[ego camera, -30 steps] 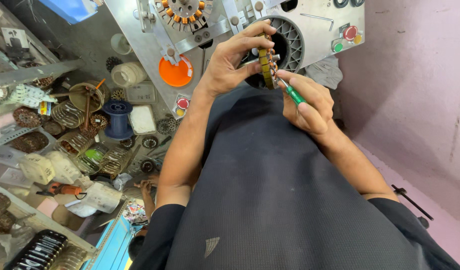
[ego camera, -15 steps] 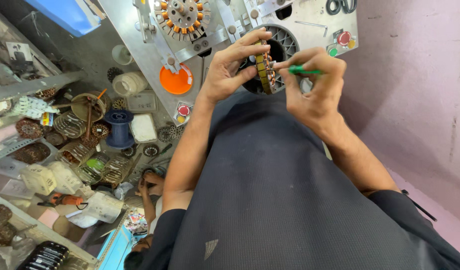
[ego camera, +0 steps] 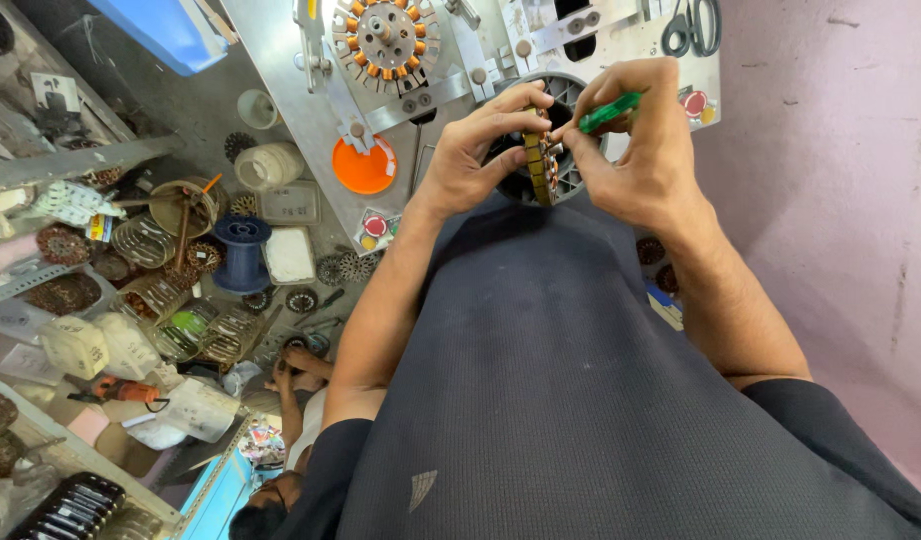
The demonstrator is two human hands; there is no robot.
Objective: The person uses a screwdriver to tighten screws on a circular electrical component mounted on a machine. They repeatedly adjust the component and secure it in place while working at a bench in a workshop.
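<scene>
My left hand (ego camera: 481, 150) grips a small round motor stator (ego camera: 538, 168) with copper windings and a yellowish rim, held edge-on in front of my chest. My right hand (ego camera: 636, 150) holds a green-handled tool (ego camera: 609, 112) and presses its tip against the top of the stator. Both hands meet just above my dark shirt. Behind them lies a grey metal winding machine (ego camera: 461, 60), which carries another stator with orange-tipped teeth (ego camera: 386, 35).
An orange round disc (ego camera: 364, 168) sits on the machine plate. Scissors (ego camera: 689, 25) lie at its top right. On the left, the floor holds a blue spool (ego camera: 243, 250), jars, trays and several wound stators. A pink wall (ego camera: 841, 150) stands to the right. Another person's bare foot (ego camera: 301, 365) shows below.
My right hand has risen and turned, so the green tool now points left onto the stator's top instead of hanging beside it. The left hand keeps its hold.
</scene>
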